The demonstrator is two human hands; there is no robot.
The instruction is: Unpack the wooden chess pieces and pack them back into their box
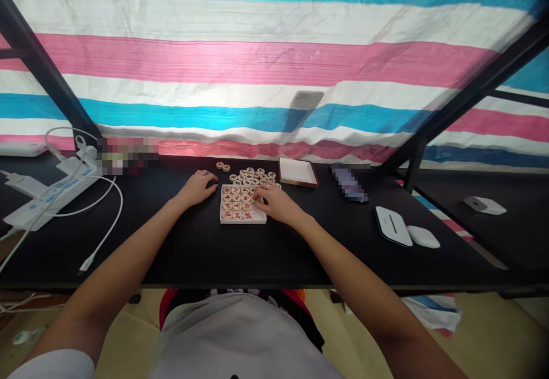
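Observation:
A shallow white box (223,220) holds rows of round wooden Chinese chess pieces (237,215) marked in red. My right hand (277,203) reaches over the box's right side, its thumb and fingertips closed around a chess piece at the right column; the fingers partly hide it. Just left of the box, my left hand (198,187) lies on the table with fingers curved and apart, holding nothing. Behind the box is a loose cluster of chess pieces (249,176) with dark marks. Two separate pieces (223,167) lie farther back, near the left hand.
The box lid (298,171) lies open side up at the back right on the black table (180,253). Farther right are a phone (349,183), a white device (393,226) and a white mouse-like object (423,236). A power strip (55,193) and white cables (120,202) occupy the left.

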